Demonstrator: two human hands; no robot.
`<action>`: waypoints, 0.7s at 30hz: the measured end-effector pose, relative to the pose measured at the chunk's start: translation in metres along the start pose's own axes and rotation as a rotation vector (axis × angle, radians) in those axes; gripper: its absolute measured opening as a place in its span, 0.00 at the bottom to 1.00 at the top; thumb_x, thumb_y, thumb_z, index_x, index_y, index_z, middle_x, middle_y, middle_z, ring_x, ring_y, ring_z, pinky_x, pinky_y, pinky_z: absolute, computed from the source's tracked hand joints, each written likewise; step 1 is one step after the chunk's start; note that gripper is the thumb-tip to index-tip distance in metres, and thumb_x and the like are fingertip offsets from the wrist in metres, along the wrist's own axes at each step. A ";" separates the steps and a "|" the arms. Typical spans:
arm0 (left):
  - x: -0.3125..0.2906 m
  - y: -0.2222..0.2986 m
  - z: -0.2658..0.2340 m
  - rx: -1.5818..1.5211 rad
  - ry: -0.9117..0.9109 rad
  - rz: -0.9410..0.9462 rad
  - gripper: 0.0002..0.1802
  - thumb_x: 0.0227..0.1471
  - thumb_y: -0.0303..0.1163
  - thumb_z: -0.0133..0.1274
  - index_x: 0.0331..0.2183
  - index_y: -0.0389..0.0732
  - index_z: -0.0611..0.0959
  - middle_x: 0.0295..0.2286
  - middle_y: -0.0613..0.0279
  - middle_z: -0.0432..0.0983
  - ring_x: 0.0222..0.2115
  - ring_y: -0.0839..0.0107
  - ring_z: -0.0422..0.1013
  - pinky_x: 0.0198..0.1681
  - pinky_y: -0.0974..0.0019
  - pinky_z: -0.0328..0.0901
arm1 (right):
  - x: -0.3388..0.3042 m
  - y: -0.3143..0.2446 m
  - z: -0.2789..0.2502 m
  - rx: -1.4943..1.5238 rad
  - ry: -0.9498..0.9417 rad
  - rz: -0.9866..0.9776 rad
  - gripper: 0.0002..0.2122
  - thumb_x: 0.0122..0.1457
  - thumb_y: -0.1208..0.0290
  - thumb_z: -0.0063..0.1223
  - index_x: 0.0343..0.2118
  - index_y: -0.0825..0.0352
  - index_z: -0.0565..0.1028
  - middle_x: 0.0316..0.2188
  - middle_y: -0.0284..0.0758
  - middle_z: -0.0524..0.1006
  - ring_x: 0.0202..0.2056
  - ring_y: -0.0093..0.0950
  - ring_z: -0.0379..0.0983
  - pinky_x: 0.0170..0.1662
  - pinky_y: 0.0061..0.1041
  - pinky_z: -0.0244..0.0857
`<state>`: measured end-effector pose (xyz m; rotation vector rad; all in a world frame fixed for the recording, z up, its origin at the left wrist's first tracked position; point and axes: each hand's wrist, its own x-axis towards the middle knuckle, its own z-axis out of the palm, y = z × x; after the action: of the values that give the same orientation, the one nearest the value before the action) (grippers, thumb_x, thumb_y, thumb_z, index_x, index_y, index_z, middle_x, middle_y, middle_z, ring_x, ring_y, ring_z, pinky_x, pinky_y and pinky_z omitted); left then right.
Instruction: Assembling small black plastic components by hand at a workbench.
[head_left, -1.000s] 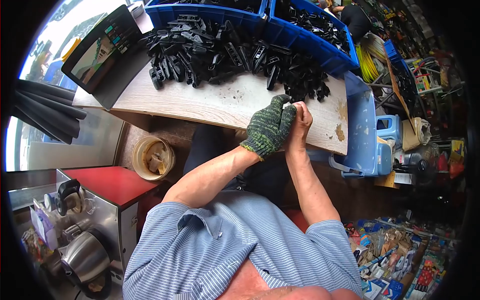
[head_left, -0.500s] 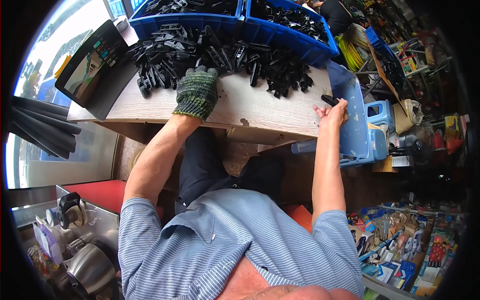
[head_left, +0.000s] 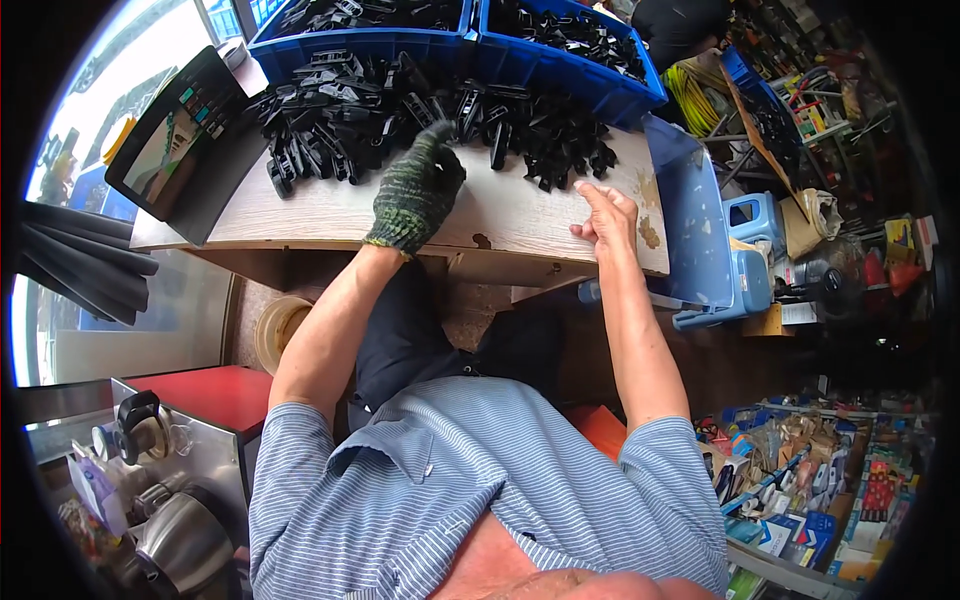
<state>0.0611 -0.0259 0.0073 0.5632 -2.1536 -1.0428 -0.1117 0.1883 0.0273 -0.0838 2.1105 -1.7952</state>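
Note:
My left hand (head_left: 412,200), in a green and black knitted glove, is over the table just in front of a heap of black plastic clip-like parts (head_left: 325,115). One finger points toward the heap while the others curl inward; what they hold, if anything, is hidden. My bare right hand (head_left: 610,218) hovers near the table's right front, below the heap's right end. Its index finger reaches out, the other fingers are loosely bent, and nothing shows between them. The heap spreads across the back of the wooden table (head_left: 330,215).
Two blue crates (head_left: 470,40) of similar black parts stand behind the heap. A light blue plastic bin (head_left: 695,220) adjoins the table's right edge. A tablet-like screen (head_left: 175,140) leans at the left. Below the table is a round bucket (head_left: 280,330); a steel kettle (head_left: 185,540) sits lower left.
My right hand has moved left from the blue bin's edge, and the black part it held is gone from it. My left hand has shifted right and back from the heap, its fingers curling.

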 end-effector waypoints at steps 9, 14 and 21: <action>-0.010 -0.003 -0.007 0.495 -0.006 0.286 0.09 0.50 0.40 0.60 0.28 0.45 0.84 0.26 0.57 0.77 0.32 0.52 0.72 0.39 0.50 0.64 | 0.016 -0.003 0.028 -0.292 0.071 0.008 0.14 0.49 0.64 0.70 0.32 0.67 0.77 0.17 0.27 0.68 0.10 0.18 0.58 0.12 0.23 0.63; -0.014 -0.001 -0.003 0.432 0.134 0.236 0.12 0.49 0.39 0.60 0.34 0.42 0.85 0.34 0.54 0.80 0.39 0.50 0.73 0.42 0.50 0.67 | 0.018 -0.005 0.034 -0.479 0.091 -0.093 0.12 0.51 0.62 0.65 0.30 0.66 0.77 0.16 0.28 0.69 0.11 0.18 0.58 0.13 0.23 0.63; -0.036 0.011 0.004 0.041 0.181 0.216 0.11 0.53 0.25 0.60 0.40 0.37 0.84 0.39 0.53 0.81 0.38 0.57 0.77 0.44 0.60 0.70 | 0.029 0.009 0.023 -0.359 0.128 -0.056 0.15 0.57 0.60 0.57 0.31 0.70 0.74 0.14 0.29 0.67 0.09 0.21 0.60 0.14 0.27 0.67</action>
<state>0.0817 0.0047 0.0006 0.4162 -2.0279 -0.8014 -0.1300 0.1600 0.0086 -0.1239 2.5249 -1.4644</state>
